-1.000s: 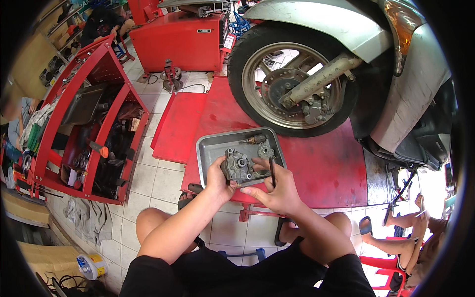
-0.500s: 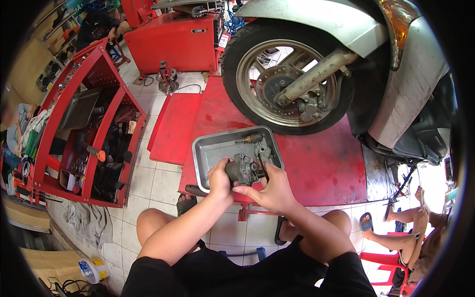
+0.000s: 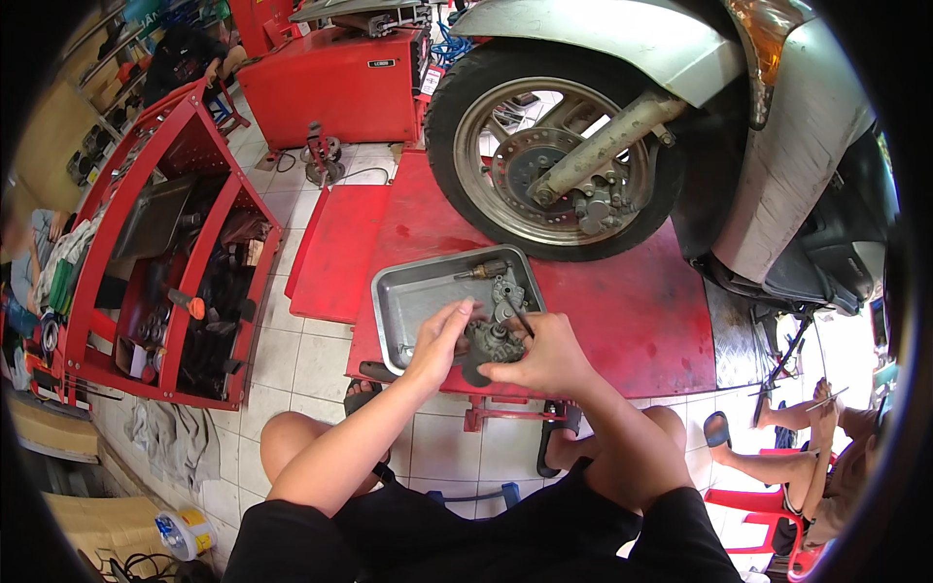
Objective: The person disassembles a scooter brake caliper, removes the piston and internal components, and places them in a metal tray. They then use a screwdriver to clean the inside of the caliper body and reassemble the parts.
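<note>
Already has loose pieces (image 3: 506, 291) separate in tray (image 3: 413, 296); grips metal part (image 3: 495, 343) with right fingers (image 3: 539, 331); cannot tell left fingers' (image 3: 450, 323) grip.

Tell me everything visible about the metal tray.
The tray looks like dull silver-grey metal: rectangular, shallow, with rounded corners and a raised rim. It sits open side up on the red platform, near the edge closest to the person. A narrow-tipped cylindrical part and a grey metal casting lie inside, toward the right. The left grip and right grip block much of its near side; contact with either is unclear.
</note>
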`<state>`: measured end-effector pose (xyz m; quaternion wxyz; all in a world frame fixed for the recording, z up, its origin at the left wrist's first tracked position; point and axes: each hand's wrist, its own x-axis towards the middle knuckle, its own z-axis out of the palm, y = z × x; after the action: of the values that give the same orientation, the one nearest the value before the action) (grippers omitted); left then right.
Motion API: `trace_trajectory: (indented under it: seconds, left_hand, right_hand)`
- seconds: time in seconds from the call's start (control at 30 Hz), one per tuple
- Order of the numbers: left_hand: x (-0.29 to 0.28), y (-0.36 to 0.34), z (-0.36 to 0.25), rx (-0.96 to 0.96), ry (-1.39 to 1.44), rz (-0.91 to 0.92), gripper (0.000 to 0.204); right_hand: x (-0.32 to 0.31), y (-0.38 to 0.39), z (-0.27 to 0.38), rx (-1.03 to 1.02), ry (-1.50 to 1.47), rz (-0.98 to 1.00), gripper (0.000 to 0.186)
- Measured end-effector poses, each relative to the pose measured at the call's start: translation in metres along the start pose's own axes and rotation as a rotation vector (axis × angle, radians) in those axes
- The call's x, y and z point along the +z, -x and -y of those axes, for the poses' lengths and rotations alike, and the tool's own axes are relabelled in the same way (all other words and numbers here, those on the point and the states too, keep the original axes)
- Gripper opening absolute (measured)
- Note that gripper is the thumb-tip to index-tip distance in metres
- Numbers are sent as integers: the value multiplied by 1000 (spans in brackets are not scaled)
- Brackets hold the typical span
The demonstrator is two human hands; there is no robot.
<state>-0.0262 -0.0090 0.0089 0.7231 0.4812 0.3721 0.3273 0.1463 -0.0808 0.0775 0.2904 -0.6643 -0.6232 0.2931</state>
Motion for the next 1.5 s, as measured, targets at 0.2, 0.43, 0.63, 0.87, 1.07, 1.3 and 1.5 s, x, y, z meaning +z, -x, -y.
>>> trace_trajectory:
  seconds: [0.2, 0.43, 0.63, 0.87, 1.07, 1.3, 1.5]
  left_hand:
    - [15, 29, 30, -352, 646, 82, 63]
    - [-15, 37, 18, -530, 808, -241, 56]
    - [-77, 22, -54, -216, 980, -472, 48]
    - [-118, 17, -83, -12, 1029, -569, 49]
    - [-121, 9, -79, -134, 1120, -549, 53]
    - [-124, 12, -73, -120, 1110, -558, 52]
    - [-113, 16, -86, -150, 1114, -488, 53]
  right_hand:
    - [16, 6, 13, -297, 54, 50, 49]
    - [4, 4, 56, -133, 358, 355, 44]
    - [45, -45, -5, -50, 309, 285, 36]
    - [131, -78, -29, -54, 421, 338, 30]
    - [145, -85, -31, 22, 519, 437, 30]
    - [143, -85, -35, -6, 562, 418, 28]
    - [142, -86, -52, -38, 567, 410, 27]
